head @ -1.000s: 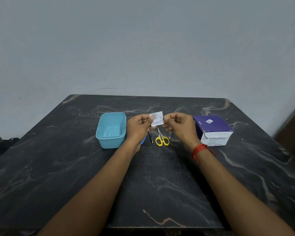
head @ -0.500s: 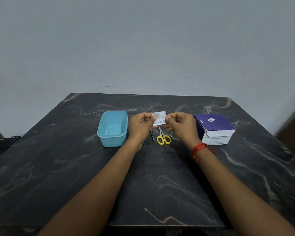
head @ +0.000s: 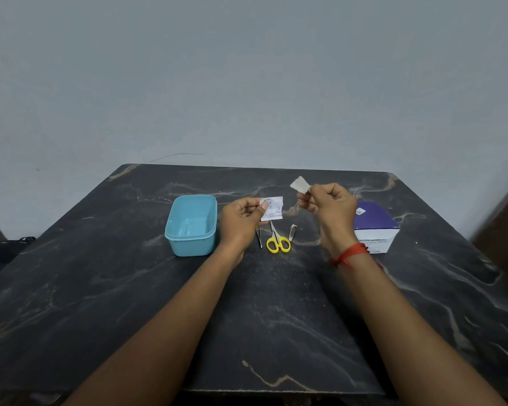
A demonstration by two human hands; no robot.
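Note:
My left hand [head: 241, 219] pinches a small white printed sachet [head: 273, 208] above the table. A pale swab or torn-off piece [head: 299, 184] is pinched in my right hand [head: 330, 205], raised up and to the right of the sachet. The two hands are apart. A red thread is tied round my right wrist.
On the dark marble table [head: 276, 303] lie yellow-handled scissors [head: 277, 241], tweezers [head: 258, 237] and a small metal clipper [head: 293, 232]. A light blue plastic tub [head: 191, 225] stands left of my hands. A purple and white box [head: 374, 227] stands on the right.
Both hands held the sachet together before. Now my right hand has pulled away up and to the right with a pale piece, and the left keeps the sachet.

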